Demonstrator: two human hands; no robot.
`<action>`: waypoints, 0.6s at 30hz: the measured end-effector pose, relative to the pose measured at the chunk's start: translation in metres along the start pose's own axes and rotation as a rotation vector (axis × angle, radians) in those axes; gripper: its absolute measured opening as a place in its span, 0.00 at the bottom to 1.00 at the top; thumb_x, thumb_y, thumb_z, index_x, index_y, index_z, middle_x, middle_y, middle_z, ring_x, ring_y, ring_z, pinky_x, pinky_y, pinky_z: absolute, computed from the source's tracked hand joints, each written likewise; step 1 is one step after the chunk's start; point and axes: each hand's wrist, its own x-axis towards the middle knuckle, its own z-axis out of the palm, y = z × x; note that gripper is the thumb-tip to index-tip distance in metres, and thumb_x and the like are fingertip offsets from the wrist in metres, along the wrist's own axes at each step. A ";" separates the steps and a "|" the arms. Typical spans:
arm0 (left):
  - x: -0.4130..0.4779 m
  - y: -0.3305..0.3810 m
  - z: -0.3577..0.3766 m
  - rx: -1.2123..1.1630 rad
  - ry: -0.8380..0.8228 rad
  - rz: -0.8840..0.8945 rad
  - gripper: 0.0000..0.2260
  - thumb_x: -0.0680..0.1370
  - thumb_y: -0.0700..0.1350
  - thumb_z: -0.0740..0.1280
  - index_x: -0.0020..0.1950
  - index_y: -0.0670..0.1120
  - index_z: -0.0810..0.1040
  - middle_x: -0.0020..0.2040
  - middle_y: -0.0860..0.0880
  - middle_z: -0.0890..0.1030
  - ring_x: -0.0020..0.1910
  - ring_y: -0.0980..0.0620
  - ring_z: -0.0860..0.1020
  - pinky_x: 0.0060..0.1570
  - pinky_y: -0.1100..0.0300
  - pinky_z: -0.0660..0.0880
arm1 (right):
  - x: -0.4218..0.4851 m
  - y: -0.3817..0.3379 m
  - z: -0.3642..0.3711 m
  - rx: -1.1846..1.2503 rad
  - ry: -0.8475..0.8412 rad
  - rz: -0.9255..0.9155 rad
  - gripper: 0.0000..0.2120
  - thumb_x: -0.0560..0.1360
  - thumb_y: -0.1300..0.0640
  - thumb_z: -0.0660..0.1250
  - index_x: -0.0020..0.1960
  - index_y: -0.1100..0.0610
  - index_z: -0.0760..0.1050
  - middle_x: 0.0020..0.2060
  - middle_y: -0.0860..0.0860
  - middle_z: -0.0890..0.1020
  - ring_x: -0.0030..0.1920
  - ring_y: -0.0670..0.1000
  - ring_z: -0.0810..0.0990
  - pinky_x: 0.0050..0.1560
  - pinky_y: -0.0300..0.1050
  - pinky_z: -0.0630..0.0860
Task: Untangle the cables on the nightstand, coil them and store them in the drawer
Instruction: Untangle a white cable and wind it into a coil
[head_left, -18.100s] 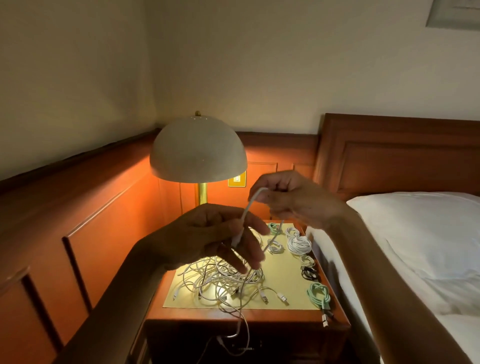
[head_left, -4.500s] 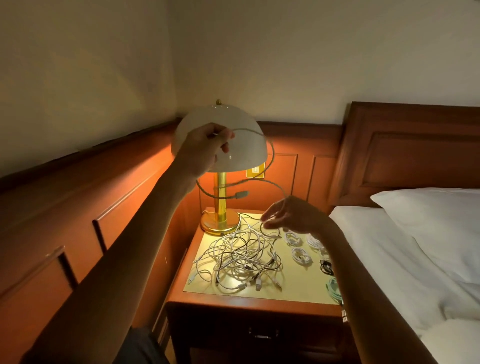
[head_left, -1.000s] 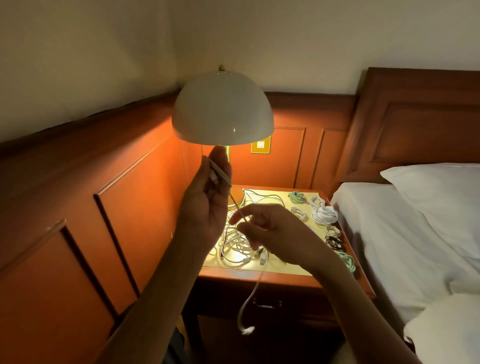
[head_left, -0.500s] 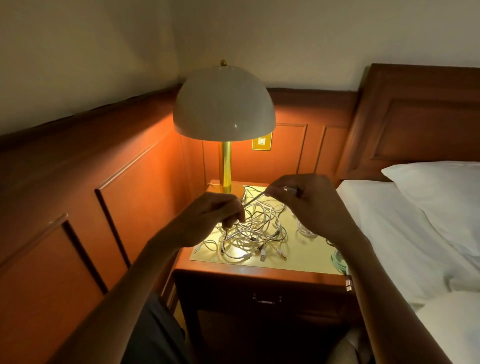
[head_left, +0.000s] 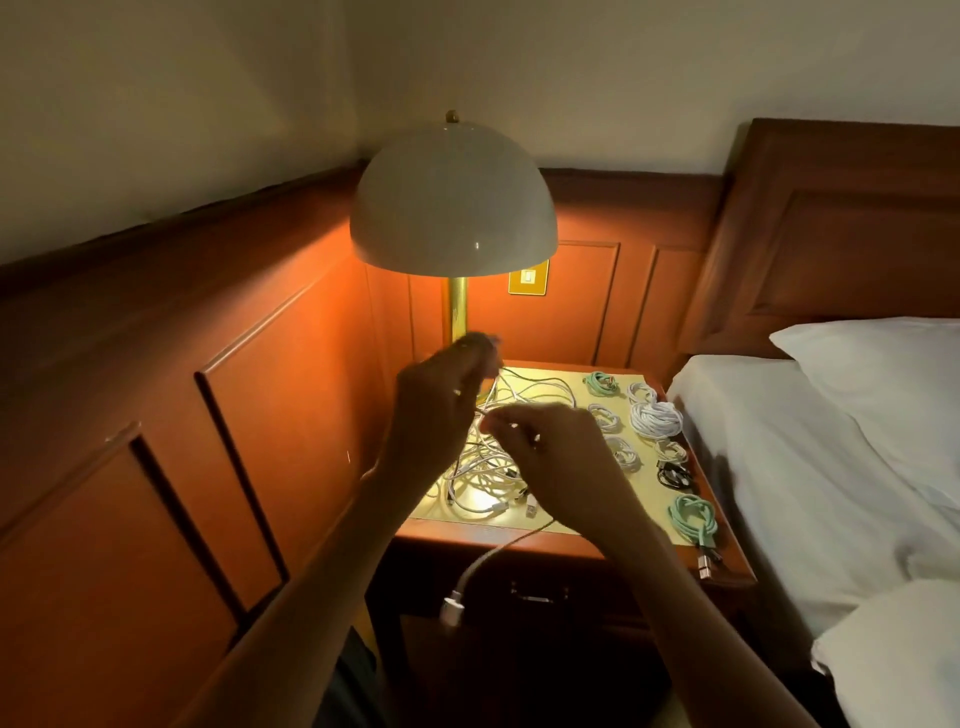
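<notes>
Left grip (head_left: 441, 397) and right grip (head_left: 550, 457) both clamped on the white cable (head_left: 480, 564), plug dangling below the worktop (head_left: 441, 529).

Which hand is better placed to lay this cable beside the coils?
Likely the right hand: holding the white cable, it is nearer the coiled cables; the left hand is by the lamp.

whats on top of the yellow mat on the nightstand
A tangle of white cables on its left side, and coiled cables in rows on the right: white, green, black. The left hand and right hand cover the tangle's middle, so what lies there cannot be seen.
</notes>
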 end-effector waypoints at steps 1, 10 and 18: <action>-0.008 -0.007 0.003 0.054 -0.148 0.121 0.08 0.83 0.39 0.62 0.50 0.39 0.80 0.47 0.46 0.84 0.48 0.53 0.82 0.49 0.61 0.79 | 0.004 0.004 -0.009 -0.077 0.014 -0.011 0.07 0.78 0.48 0.70 0.50 0.47 0.85 0.33 0.47 0.84 0.34 0.44 0.80 0.43 0.43 0.75; -0.014 -0.002 -0.013 -1.240 -0.730 -0.637 0.11 0.80 0.47 0.66 0.42 0.43 0.83 0.29 0.52 0.76 0.28 0.57 0.73 0.32 0.66 0.72 | 0.021 0.038 -0.048 0.391 -0.013 0.146 0.14 0.63 0.41 0.75 0.41 0.50 0.86 0.37 0.49 0.86 0.37 0.44 0.81 0.44 0.44 0.75; 0.019 0.019 0.029 -1.677 0.465 -0.915 0.10 0.83 0.41 0.61 0.59 0.36 0.76 0.47 0.42 0.86 0.45 0.50 0.86 0.43 0.60 0.82 | 0.003 0.030 0.007 0.258 0.014 0.164 0.09 0.81 0.53 0.67 0.56 0.48 0.84 0.28 0.38 0.80 0.29 0.37 0.75 0.35 0.27 0.69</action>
